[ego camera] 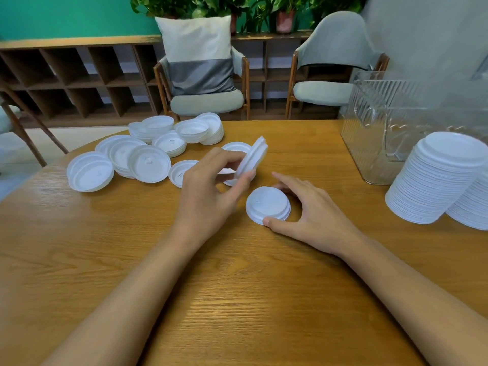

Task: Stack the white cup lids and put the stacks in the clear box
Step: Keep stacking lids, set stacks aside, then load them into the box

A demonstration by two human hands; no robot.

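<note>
Both forearms are bare and extended forward. The right hand [314,207] cups the low lid stack [268,206], thumb on its near edge and fingers curved behind it. The left hand [211,186], raised just left of that stack, pinches tilted lids [253,157] between thumb and fingertips.

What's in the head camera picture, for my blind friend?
A person's left hand holds a few white lids tilted over a wooden table, while the right hand grips a short lid stack. Loose lids lie left; tall stacks and a clear box stand right.

White lids [148,165], ribbed clear box [375,133], teal wall [66,17]
</note>
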